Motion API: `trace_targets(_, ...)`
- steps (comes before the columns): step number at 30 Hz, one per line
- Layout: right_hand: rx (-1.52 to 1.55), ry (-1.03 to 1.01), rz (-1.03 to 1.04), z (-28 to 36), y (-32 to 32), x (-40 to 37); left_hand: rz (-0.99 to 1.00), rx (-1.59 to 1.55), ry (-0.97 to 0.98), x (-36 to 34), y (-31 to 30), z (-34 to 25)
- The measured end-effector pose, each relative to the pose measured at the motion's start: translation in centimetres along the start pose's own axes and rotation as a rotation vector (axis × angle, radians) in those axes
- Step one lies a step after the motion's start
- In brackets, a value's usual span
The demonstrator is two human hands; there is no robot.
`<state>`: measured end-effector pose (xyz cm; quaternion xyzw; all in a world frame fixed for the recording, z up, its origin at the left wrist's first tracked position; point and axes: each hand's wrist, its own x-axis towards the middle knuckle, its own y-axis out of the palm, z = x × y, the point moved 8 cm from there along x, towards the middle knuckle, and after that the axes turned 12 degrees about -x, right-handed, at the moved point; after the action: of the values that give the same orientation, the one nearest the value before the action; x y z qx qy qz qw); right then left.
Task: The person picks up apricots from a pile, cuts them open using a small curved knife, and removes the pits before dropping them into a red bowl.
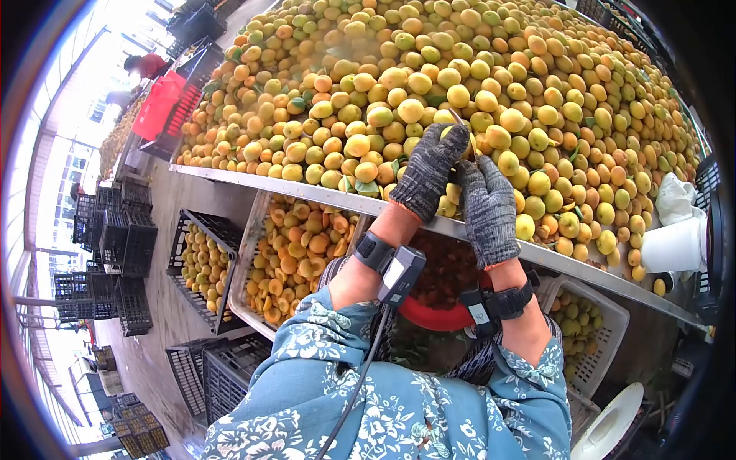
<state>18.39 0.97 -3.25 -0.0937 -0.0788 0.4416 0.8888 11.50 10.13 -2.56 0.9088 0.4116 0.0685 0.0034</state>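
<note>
Bare of fruit, the metal lip of a heaped table [307, 192] passes beneath two gloved hands at a fruit-filled work floor. Open floor [167, 201] lies beyond the table's left end; a crate [244, 264] of halved fruit and a red tub [438, 317] sit below its near edge, a white bucket [673, 247] at its right end. Just inside that edge, the left hand [423, 175] and right hand [491, 208] curl together, grasping a fruit [470, 144]. A thin tool [457, 116] pokes up between them; fingers hide its grip and most of the fruit.
</note>
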Motion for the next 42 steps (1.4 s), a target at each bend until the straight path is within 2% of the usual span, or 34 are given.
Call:
trace_targets(1, 0.022, 0.036, 0.016, -0.2, 0.1, -0.1, -0.001, -0.002, -0.001, 0.0, -0.2, 0.7)
trace_targets(2, 0.021, 0.036, 0.016, -0.9, -0.1, -0.1, 0.032, 0.161, 0.314, -0.3, -0.3, -0.4)
trace_targets(3, -0.206, -0.145, -0.025, -0.5, -0.4, -0.2, 0.066, 0.325, 0.629, -1.2, 0.1, -1.1)
trace_targets(4, -0.432, -0.326, -0.065, 0.6, -0.3, -0.6, -0.108, 0.381, 0.671, -1.0, -0.3, -1.7)
trace_targets(5, -0.429, -0.326, -0.064, 0.4, -0.3, -0.9, -0.108, 0.384, 0.671, -1.0, -0.3, -1.9)
trace_targets(6, -0.562, -0.392, -0.075, 0.9, -0.1, -1.3, -0.163, -0.247, 0.294, 0.5, -1.8, 0.8)
trace_targets(7, -0.695, -0.457, -0.084, 1.5, 0.2, -1.8, -0.205, -0.861, -0.113, 0.6, -0.8, 2.8)
trace_targets(8, -0.287, -0.088, -0.048, 1.6, -0.4, -1.3, -0.234, -0.838, -0.131, 0.3, -0.4, 1.9)
trace_targets(12, -0.173, -0.114, -0.080, 1.4, -0.5, -1.0, -0.253, -0.859, -0.210, 0.2, 0.1, 1.9)
trace_targets(15, -0.312, -0.163, -0.093, 1.8, -0.6, -0.9, -0.236, -0.866, -0.277, 0.2, 0.2, 2.3)
trace_targets(17, -0.629, -0.084, -0.079, 1.6, -0.5, -0.6, -0.247, -0.924, -0.304, 0.2, 0.5, 3.0)
trace_targets(21, -0.801, 0.061, 0.033, 2.2, -0.3, -0.4, -0.272, -0.959, -0.287, 0.1, 0.5, 3.2)
trace_targets(24, -0.628, -0.020, -0.017, 1.1, 0.1, -0.5, -0.256, -0.999, -0.302, 0.1, 0.4, 3.2)
trace_targets(26, -0.315, -0.162, -0.034, 1.6, 0.5, -0.4, -0.300, -0.998, -0.298, 0.0, 0.1, 3.2)
trace_targets(27, -0.316, -0.163, -0.033, 1.1, 0.8, -0.4, -0.301, -0.999, -0.296, 0.2, -0.2, 3.8)
trace_targets(29, -0.044, -0.143, -0.022, 0.8, 1.5, -0.4, -0.243, -1.108, -0.383, 0.4, 0.1, 5.2)
trace_targets(30, -0.043, -0.146, -0.021, 0.9, 1.5, -0.5, -0.243, -1.107, -0.381, 0.4, -0.2, 5.8)
trace_targets(32, 0.136, 0.167, 0.090, 0.0, 2.1, -0.8, -0.211, -1.165, -0.415, 0.0, 0.2, 5.3)
trace_targets(33, 0.137, 0.164, 0.090, -1.1, 2.0, -0.6, -0.210, -1.164, -0.412, 0.0, 0.3, 5.1)
trace_targets(35, -0.215, -0.086, 0.168, -1.7, 2.0, 0.2, -0.276, -1.078, -0.292, 0.2, -0.6, 4.4)
trace_targets(36, -0.078, -0.130, 0.174, -1.3, 0.9, 0.0, -0.255, -1.069, -0.296, 0.2, -0.6, 4.2)
trace_targets(37, 0.186, 0.247, 0.224, -0.1, 0.4, -0.5, -0.254, -1.071, -0.291, 0.5, -0.9, 4.0)
trace_targets(39, 0.014, 0.241, 0.283, 0.1, -1.8, -0.2, -0.264, -1.102, -0.344, 0.9, -1.4, 3.9)
trace_targets(40, -0.001, 0.270, 0.208, 0.6, -3.0, -0.1, -0.247, -1.008, -0.404, 0.3, -1.7, 3.3)
trace_targets(41, 0.238, 0.299, 0.144, 0.6, -3.8, 0.2, -0.243, -1.011, -0.399, 0.3, -1.6, 3.2)
trace_targets(42, 0.154, 0.200, 0.090, 0.7, -4.9, 0.8, -0.205, -1.066, -0.413, 0.3, -1.0, 3.2)
